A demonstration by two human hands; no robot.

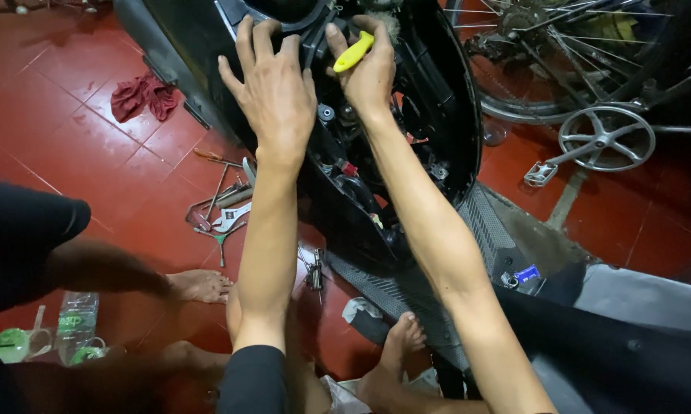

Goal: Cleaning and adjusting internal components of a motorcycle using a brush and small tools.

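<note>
My left hand (273, 96) lies flat with fingers spread on the black plastic body panel of a scooter (445, 115), pressing its upper rim. My right hand (367, 69) is closed around a yellow-handled brush (353, 52), whose bristles poke up behind my fingers into the opened scooter body. Wires, bolts and a small red part show inside the body below both hands. My bare feet (395, 356) rest on the red tiled floor beneath my arms.
Hand tools (227, 207), wrenches and screwdrivers, lie scattered on the floor at left of the scooter. A red rag (142, 96) sits farther left. A bicycle wheel and crank (606, 136) stand at right. Another person's leg and foot (196, 285) reach in at left, beside plastic cups (23, 345).
</note>
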